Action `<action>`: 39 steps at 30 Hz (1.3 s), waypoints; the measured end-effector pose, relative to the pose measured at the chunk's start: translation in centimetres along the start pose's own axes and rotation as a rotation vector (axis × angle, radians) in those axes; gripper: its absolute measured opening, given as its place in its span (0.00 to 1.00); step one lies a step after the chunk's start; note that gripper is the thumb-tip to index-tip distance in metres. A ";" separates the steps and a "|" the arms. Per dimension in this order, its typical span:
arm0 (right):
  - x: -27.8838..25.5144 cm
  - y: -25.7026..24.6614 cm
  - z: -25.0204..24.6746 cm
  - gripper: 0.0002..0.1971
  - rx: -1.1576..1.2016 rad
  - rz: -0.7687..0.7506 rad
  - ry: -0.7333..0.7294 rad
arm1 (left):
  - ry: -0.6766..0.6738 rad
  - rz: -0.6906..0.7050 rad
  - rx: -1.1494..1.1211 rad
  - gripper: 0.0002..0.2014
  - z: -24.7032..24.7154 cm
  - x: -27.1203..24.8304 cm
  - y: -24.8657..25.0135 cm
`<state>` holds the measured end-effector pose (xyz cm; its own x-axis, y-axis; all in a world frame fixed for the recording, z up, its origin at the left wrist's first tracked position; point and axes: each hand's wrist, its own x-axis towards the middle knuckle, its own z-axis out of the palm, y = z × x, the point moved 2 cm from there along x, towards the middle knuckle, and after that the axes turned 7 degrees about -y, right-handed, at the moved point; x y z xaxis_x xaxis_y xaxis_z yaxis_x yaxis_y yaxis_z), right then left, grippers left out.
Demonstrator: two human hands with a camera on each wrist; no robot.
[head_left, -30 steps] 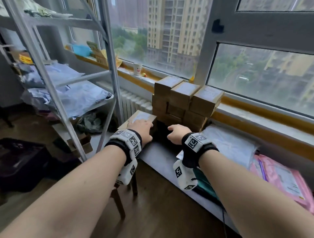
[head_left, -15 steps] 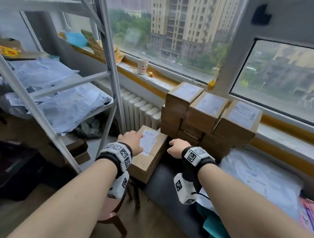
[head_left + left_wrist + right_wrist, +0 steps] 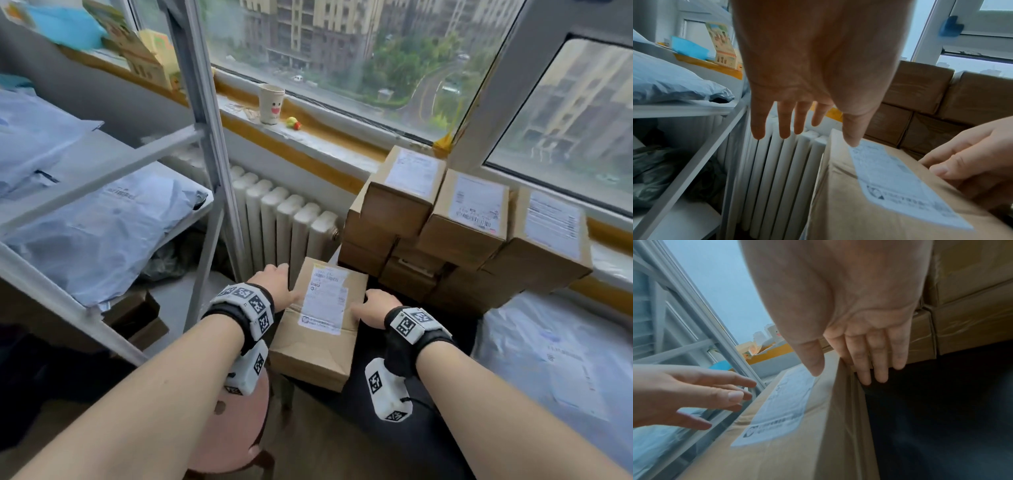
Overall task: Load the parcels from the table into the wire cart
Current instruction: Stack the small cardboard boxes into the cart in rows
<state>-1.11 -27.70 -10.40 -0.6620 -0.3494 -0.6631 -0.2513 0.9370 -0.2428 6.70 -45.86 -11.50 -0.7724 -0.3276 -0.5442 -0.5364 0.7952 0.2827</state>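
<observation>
Barely begun: hands, left [image 3: 275, 286] and right [image 3: 375, 308], fingers straight, flanking one labelled brown cardboard parcel [image 3: 320, 329] at lower centre; stacked brown cardboard boxes [image 3: 462, 233] at centre right still on worktop; no cart visible.

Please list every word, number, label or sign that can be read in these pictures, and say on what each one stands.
None can be read.
Label on the held parcel: print blurred.
Labels on the stacked boxes: print too small.
Paper cup on the sill: a drawn face, no words.
Wrist bands: square black-and-white markers, no text.
</observation>
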 end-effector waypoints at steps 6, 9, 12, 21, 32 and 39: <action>0.5 0.4 1.8 0.19 0.274 0.090 -0.071 | -0.135 -0.007 -0.096 0.32 1.7 2.4 -0.2; 0.4 0.4 2.5 0.19 0.457 0.114 -0.098 | -0.201 0.021 -0.166 0.30 2.5 3.2 0.1; 0.3 0.2 2.8 0.18 0.555 0.128 -0.113 | -0.212 0.063 -0.197 0.32 3.2 4.3 0.1; -1.7 0.8 1.6 0.16 0.625 0.136 -0.022 | -0.190 0.153 -0.214 0.28 1.6 2.0 1.9; -9.4 5.0 0.2 0.17 0.706 0.113 0.121 | -0.138 0.243 -0.177 0.29 1.4 -3.5 7.4; -15.9 10.9 0.3 0.18 0.754 0.118 0.264 | -0.048 0.363 -0.073 0.29 2.5 -8.5 14.0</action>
<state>6.89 -11.97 -2.73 -0.8228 -0.1495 -0.5483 0.3126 0.6866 -0.6564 6.58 -30.65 -4.91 -0.9009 -0.0050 -0.4341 -0.2546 0.8159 0.5191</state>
